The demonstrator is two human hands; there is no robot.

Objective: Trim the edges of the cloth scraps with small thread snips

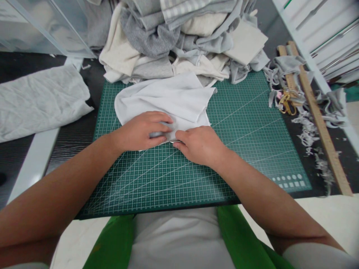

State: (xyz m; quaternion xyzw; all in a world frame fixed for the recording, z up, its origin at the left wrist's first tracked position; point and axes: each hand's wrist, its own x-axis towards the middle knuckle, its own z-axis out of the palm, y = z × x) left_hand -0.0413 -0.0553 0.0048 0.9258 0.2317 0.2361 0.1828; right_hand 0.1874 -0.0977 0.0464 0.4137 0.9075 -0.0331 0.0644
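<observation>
A pale grey-white cloth (165, 95) lies folded and rumpled on the green cutting mat (179, 183). My left hand (146, 130) rests on the near part of the cloth, its fingers apart and pressing on it. Just to its right, my right hand (196, 144) pinches the cloth's near edge between thumb and index finger. A small, thin shiny object (172, 142) shows at the right fingertips; most of it is hidden, so I cannot tell what it is.
Behind the mat is a heap of grey and cream fabrics (151, 37). Another grey cloth (42, 99) lies at left. At right are wooden rulers (322, 123), gold-handled scissors (287, 104) and fabric scraps (307, 130). Clear bins (56, 30) stand at back left.
</observation>
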